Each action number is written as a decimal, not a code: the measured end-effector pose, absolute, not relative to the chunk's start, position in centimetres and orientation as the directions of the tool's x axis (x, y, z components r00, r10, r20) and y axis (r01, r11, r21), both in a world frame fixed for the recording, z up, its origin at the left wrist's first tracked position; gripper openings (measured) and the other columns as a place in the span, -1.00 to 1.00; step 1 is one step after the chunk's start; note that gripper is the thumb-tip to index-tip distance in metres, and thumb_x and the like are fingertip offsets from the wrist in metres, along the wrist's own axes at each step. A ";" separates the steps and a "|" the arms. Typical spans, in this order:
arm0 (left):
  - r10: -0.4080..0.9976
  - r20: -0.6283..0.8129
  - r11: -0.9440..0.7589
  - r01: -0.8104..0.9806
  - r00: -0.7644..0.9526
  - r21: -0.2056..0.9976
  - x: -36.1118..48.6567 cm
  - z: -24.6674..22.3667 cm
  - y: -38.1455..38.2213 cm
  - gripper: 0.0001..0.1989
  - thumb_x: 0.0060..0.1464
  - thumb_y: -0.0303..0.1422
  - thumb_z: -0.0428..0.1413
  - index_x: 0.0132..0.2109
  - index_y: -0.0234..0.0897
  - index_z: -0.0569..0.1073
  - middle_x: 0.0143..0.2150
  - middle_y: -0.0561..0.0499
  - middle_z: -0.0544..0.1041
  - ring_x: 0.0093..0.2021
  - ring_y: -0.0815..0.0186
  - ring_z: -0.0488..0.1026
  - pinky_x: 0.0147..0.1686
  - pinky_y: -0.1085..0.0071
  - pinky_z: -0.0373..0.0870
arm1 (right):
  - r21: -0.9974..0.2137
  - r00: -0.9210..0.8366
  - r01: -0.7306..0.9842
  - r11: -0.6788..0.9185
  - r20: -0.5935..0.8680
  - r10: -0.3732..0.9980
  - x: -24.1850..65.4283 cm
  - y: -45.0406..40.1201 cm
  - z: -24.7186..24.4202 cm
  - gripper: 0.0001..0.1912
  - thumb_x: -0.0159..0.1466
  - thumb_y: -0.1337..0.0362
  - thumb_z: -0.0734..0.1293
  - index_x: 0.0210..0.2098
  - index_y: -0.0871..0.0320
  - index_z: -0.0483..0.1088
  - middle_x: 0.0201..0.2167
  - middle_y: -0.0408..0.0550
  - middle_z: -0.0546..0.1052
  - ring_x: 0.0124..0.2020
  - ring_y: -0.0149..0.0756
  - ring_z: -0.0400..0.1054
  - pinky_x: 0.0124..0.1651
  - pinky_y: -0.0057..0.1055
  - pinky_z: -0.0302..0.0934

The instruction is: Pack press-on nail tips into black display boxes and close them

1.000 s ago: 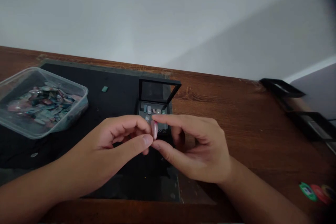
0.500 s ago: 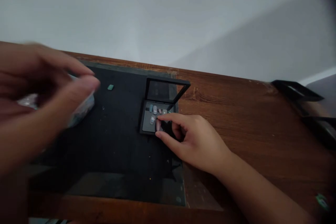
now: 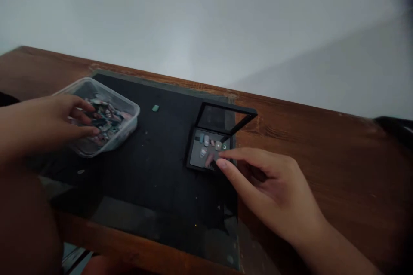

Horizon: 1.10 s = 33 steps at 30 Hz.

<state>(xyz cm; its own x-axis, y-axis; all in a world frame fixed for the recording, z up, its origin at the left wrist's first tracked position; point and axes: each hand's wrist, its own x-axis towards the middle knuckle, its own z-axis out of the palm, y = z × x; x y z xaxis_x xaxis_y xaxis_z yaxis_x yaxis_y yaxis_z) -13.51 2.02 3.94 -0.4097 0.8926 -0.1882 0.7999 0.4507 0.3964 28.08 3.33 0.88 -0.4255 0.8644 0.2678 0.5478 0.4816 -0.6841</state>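
My left hand (image 3: pixel 75 118) reaches over a clear plastic tub (image 3: pixel 121 139), fingers apart and dipping towards a heap of small mixed pieces (image 3: pixel 108 114) that look like press-on nails. My right hand (image 3: pixel 274 184) is at the front right of a small black case (image 3: pixel 190 154) with its windowed lid (image 3: pixel 227 118) raised. Thumb and index fingertip are slightly apart, with nothing visible between them. Several fake nails lie in the case. Closest to the fingertips is a long pinkish nail (image 3: pixel 209 160); a white one (image 3: pixel 203 152) lies left of it.
A single green nail (image 3: pixel 155 108) lies on the black mat (image 3: pixel 161 150) between tub and case. Tiny specks dot the mat. Bare wooden tabletop (image 3: pixel 338 180) extends to the right, with a dark object (image 3: pixel 395 126) at its far edge. A pale wall stands behind.
My left hand has moved down from above the mat to the tub. My right fingers have drawn back from the pinkish nail, which now lies tilted in the case. The view has shifted left.
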 end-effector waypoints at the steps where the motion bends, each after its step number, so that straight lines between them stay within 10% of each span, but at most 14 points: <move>1: 0.863 -0.199 0.505 0.806 -0.465 0.309 -12.2 4.6 2.0 -0.63 -0.20 -0.37 0.50 -0.20 -0.24 0.58 -0.52 0.19 0.59 -0.47 0.19 0.54 -0.41 0.40 0.30 | -0.684 -0.443 0.537 0.493 0.269 0.855 28.1 3.3 0.9 -0.87 0.40 0.15 0.45 -0.22 -0.01 0.68 -0.50 -0.24 0.60 -0.55 -0.44 0.41 -0.47 -0.46 0.24; 5: 0.853 -0.266 0.503 0.844 -0.450 0.186 -8.9 6.4 2.1 -0.81 -0.03 -0.35 0.39 -0.23 -0.24 0.61 -0.44 0.08 0.65 -0.34 0.10 0.58 -0.30 0.34 0.34 | -0.651 -0.471 0.517 0.556 0.327 0.820 27.8 2.9 0.9 -0.83 0.42 0.16 0.43 -0.08 0.01 0.66 -0.53 -0.25 0.55 -0.58 -0.44 0.38 -0.52 -0.46 0.23; 12: 0.872 -0.044 0.458 0.783 -0.487 0.421 -8.8 6.4 1.7 -0.46 0.07 -0.22 0.39 0.18 -0.25 0.56 -0.26 0.11 0.64 -0.37 0.29 0.45 -0.33 0.36 0.25 | -0.589 -0.435 0.529 0.611 0.431 0.791 28.0 2.8 1.3 -0.75 0.42 0.14 0.41 0.00 0.10 0.63 -0.56 -0.24 0.44 -0.67 -0.48 0.21 -0.64 -0.46 0.09; 24: 0.874 0.120 0.299 0.715 -0.471 0.632 -6.6 7.7 1.1 -0.66 0.09 -0.16 0.41 -0.10 -0.30 0.65 -0.31 0.09 0.57 -0.29 0.35 0.44 -0.35 0.41 0.30 | -0.591 -0.499 0.496 0.636 0.405 0.766 27.6 2.9 1.1 -0.80 0.43 0.14 0.40 -0.10 0.08 0.65 -0.60 -0.27 0.45 -0.65 -0.46 0.31 -0.61 -0.49 0.17; 33: 0.988 0.053 -0.006 0.308 -0.146 0.951 -1.5 6.6 0.9 -0.80 -0.08 -0.28 0.53 -0.34 -0.21 0.69 -0.44 0.08 0.68 -0.40 0.39 0.57 -0.38 0.52 0.45 | -0.614 -0.519 0.427 0.664 0.435 0.736 27.8 2.8 0.9 -0.86 0.41 0.22 0.42 -0.10 0.09 0.62 -0.49 -0.24 0.57 -0.54 -0.47 0.43 -0.48 -0.52 0.27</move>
<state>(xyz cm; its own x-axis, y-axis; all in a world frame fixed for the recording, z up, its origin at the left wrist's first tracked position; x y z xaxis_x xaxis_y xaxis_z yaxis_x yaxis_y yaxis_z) -1.54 0.89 6.63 -0.1456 0.9879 0.0529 0.3083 -0.0055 0.9513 27.84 2.84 0.89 -0.5192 0.7359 0.4347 0.4271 0.6639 -0.6139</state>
